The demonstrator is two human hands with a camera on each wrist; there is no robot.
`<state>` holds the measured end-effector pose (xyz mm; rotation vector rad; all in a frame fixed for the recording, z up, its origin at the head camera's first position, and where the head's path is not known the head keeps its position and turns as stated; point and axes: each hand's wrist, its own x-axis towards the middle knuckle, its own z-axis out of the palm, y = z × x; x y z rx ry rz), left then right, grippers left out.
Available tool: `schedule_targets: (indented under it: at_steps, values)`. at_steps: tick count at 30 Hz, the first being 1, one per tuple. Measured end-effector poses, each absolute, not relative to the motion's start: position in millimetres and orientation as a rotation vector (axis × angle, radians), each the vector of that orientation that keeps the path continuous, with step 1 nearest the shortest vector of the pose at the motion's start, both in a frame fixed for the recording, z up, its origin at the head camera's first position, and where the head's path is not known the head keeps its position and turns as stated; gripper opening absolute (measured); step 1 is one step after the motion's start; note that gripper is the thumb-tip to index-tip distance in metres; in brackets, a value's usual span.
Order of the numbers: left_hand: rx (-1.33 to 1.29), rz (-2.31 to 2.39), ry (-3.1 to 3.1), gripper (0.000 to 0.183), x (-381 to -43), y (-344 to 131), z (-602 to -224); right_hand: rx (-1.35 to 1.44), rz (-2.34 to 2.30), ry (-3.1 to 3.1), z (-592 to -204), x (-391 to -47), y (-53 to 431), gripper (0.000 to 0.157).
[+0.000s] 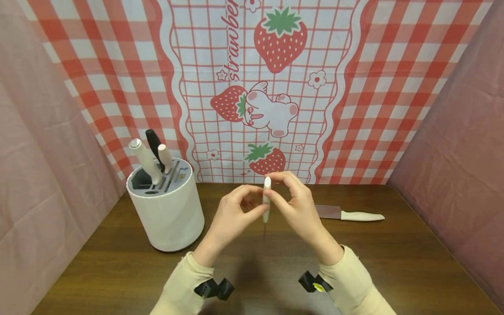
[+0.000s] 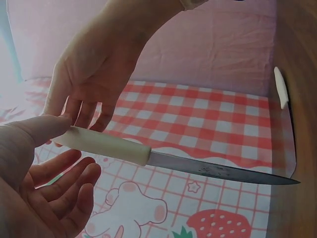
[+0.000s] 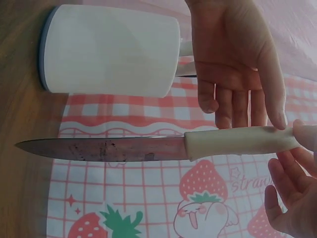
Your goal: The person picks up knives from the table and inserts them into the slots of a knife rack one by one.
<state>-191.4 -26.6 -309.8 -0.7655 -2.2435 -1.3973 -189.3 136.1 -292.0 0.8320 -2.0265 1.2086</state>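
A kitchen knife (image 1: 266,214) with a cream handle hangs upright, blade down, between both hands. My left hand (image 1: 235,214) pinches its handle from the left side with thumb and fingertips. From the right, my right hand (image 1: 295,208) pinches the handle near its upper end. Dark marks show along the blade in the right wrist view, where the knife (image 3: 237,142) appears full length. In the left wrist view, the knife (image 2: 109,146) also shows whole, its pointed tip free. The remaining fingers of both hands are loosely bent.
On the left stands a white knife block (image 1: 169,221) with two white-handled knives and one black-handled tool in its grey top. A wide-bladed knife with a white handle (image 1: 362,216) lies on the brown table (image 1: 393,262) at right. Behind hangs a strawberry-print cloth (image 1: 334,39).
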Motion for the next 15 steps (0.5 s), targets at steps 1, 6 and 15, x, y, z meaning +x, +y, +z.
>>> schedule_targets:
  at_steps: [1,6,15]
  values:
    - [-0.765,-1.401,-2.246,0.024,-191.4,-26.0,-310.1,0.833,1.209,-2.032,-291.5,-188.7,136.1,0.027]
    - [-0.773,-1.412,-2.239,0.024,-191.5,-24.1,-311.6,0.837,1.207,-2.057,-289.7,-186.6,136.6,0.026]
    - [-0.779,-1.433,-2.224,0.021,-192.2,-24.5,-315.0,0.843,1.219,-2.062,-291.4,-186.5,136.2,0.027]
